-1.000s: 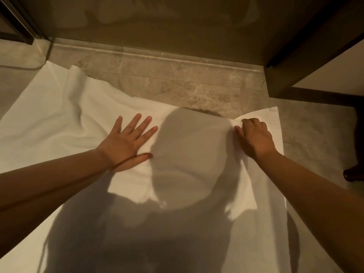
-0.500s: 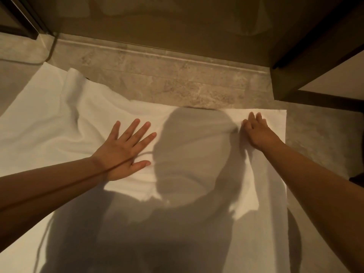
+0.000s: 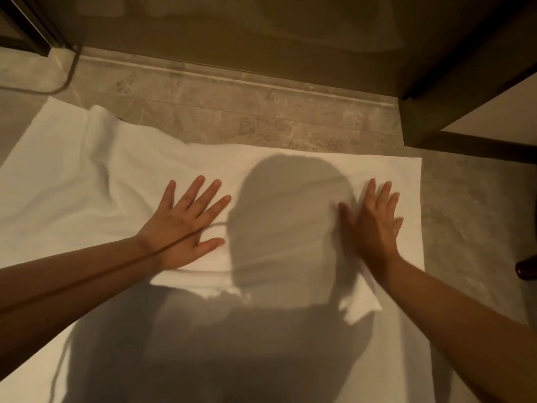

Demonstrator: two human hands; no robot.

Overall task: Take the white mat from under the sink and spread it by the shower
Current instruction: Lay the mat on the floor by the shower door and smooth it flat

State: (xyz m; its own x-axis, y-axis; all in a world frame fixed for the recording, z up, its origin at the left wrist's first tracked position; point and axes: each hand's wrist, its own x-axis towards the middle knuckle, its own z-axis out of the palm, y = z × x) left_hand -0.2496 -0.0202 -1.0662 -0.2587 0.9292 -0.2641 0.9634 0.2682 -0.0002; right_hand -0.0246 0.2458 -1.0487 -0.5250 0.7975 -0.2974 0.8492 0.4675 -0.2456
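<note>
White cloth all across the floor: the white mat (image 3: 116, 184) lies spread on the tiled floor (image 3: 465, 216), its far edge just beside the stone curb (image 3: 247, 112) at twelve o'clock. Its right side looks flat, with a square corner at two o'clock. Out at ten o'clock the cloth is rumpled, and one fold rides up towards the curb.

Both hands are down on the mat, well apart. The left hand (image 3: 183, 225), at nine o'clock, lies palm-down with fingers straight and fanned and the thumb out. The right hand (image 3: 374, 228), at three o'clock, presses flat near the mat's right edge, fingers straight. Neither hand grips anything.

The person's shadow (image 3: 290, 222) falls between the hands. Beyond the curb stands a glass panel (image 3: 232, 39) with dim reflections. A dark frame (image 3: 465, 68) sits at one o'clock, and a dark rounded foot (image 3: 526, 269) rests on the floor at three o'clock.
</note>
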